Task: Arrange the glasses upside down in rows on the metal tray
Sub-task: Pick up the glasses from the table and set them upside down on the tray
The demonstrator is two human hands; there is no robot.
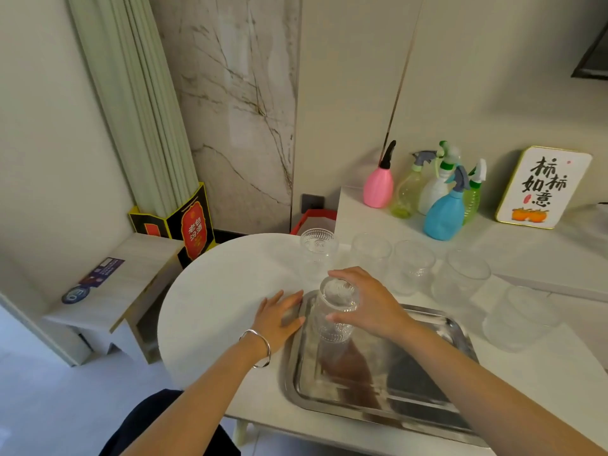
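A shiny metal tray (437, 327) lies on the white table in front of me. My right hand (371, 304) grips an embossed clear glass (334, 324) turned upside down, its rim down at the tray's far left corner. My left hand (279, 319) rests flat with fingers apart on the table, touching the tray's left edge. Several clear glasses stand upright in a curved row behind and to the right of the tray, from an embossed one (318, 250) to a frosted one (516, 319).
Several spray bottles (442, 210) and a framed sign (543, 187) stand on the raised shelf at the back right. A low wooden bench (108, 291) and a dark box (194, 225) sit on the left beside the round table edge (204, 284).
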